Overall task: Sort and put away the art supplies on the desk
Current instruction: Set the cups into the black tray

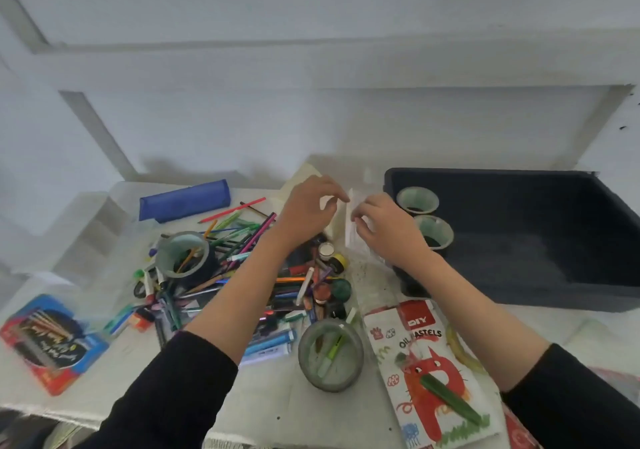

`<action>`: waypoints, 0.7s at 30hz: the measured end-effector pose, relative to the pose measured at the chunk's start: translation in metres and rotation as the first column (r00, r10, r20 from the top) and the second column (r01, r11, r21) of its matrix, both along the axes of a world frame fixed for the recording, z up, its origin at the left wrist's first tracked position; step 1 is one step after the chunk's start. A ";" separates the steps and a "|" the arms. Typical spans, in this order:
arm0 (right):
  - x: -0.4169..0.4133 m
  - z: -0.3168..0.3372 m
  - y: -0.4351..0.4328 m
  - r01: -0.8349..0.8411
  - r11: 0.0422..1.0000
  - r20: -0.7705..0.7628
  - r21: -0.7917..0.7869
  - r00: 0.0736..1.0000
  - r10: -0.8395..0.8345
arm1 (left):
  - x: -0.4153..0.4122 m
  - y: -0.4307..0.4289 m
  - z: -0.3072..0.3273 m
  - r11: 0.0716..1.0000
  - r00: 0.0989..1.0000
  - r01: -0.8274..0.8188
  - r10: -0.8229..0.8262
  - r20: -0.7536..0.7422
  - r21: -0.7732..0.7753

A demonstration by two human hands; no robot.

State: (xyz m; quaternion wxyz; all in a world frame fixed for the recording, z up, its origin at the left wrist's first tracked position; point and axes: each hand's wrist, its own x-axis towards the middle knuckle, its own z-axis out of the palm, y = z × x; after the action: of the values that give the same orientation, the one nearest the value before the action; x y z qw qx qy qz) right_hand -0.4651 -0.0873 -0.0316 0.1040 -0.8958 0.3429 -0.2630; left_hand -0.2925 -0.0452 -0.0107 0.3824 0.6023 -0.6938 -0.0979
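One head-worn camera looks steeply down, close over the desk (277, 396).

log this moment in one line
step: sorting | left hand: pinches white packet | right hand: pinches same packet | dark bin: two tape rolls inside | pen pile: unsorted on desk

Pens and pencils (228, 240) lie in a tangled heap on the bench (294, 410), with a tape roll (181, 254) on top at the left. A blue case (185, 200) lies behind the heap and a brush pack (48, 341) at front left. A pastels box (433, 372) lies at front right, beside a glass jar (330, 358). The left hand (308, 209) and right hand (384, 230) pinch an upright white packet (348, 237).
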 end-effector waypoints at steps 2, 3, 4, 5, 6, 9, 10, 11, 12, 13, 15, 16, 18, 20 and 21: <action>0.027 0.000 0.012 -0.082 0.994 -0.001 0.078 0.997 0.082 | 0.032 0.020 -0.003 0.985 0.984 -0.174 0.173 0.053 0.022; 0.040 -0.001 0.018 -0.095 0.989 -0.023 0.114 0.995 0.098 | 0.049 0.030 -0.005 0.959 0.957 -0.279 0.273 0.095 0.053; 0.054 -0.001 0.025 -0.085 0.985 -0.065 0.147 0.993 0.096 | 0.067 0.042 -0.006 0.918 0.921 -0.378 0.360 0.148 0.118; 0.066 -0.001 0.032 -0.058 0.982 -0.121 0.177 0.989 0.080 | 0.083 0.053 -0.007 0.868 0.885 -0.454 0.415 0.210 0.199; 0.077 -0.002 0.038 -0.019 0.981 -0.190 0.194 0.980 0.057 | 0.100 0.066 -0.009 0.818 0.858 -0.502 0.431 0.279 0.281; 0.104 -0.009 0.050 0.090 0.990 -0.392 0.107 0.919 -0.041 | 0.138 0.098 -0.021 0.726 0.816 -0.541 0.331 0.474 0.425; 0.110 -0.013 0.054 0.115 0.992 -0.435 0.054 0.897 -0.081 | 0.149 0.105 -0.027 0.700 0.806 -0.547 0.292 0.515 0.460; 0.116 -0.017 0.057 0.146 0.989 -0.468 0.028 0.876 -0.116 | 0.160 0.111 -0.035 0.672 0.806 -0.547 0.260 0.532 0.499; 0.120 -0.020 0.060 0.185 0.982 -0.489 0.042 0.861 -0.141 | 0.169 0.114 -0.042 0.648 0.816 -0.539 0.241 0.526 0.539; 0.123 -0.023 0.063 0.226 0.971 -0.496 0.083 0.854 -0.156 | 0.176 0.116 -0.049 0.637 0.831 -0.521 0.226 0.508 0.568; 0.127 -0.028 0.071 0.279 0.945 -0.467 0.173 0.867 -0.170 | 0.185 0.121 -0.056 0.662 0.847 -0.490 0.208 0.489 0.567; 0.128 -0.029 0.073 0.289 0.936 -0.437 0.201 0.882 -0.178 | 0.188 0.121 -0.058 0.689 0.847 -0.487 0.225 0.481 0.536; 0.131 -0.031 0.081 0.316 0.920 -0.370 0.231 0.903 -0.217 | 0.192 0.122 -0.057 0.736 0.856 -0.483 0.281 0.434 0.474; 0.131 -0.031 0.085 0.344 0.907 -0.321 0.242 0.911 -0.260 | 0.194 0.121 -0.054 0.753 0.868 -0.475 0.316 0.384 0.454; 0.131 -0.031 0.088 0.352 0.899 -0.285 0.259 0.917 -0.277 | 0.195 0.121 -0.053 0.756 0.869 -0.477 0.329 0.370 0.448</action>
State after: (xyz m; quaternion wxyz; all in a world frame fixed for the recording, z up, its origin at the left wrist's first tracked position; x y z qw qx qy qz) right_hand -0.3342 0.0009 -0.0625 0.1544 -0.8262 0.5306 -0.1095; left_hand -0.0974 0.0760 -0.0634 0.1172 0.8270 -0.5375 -0.1157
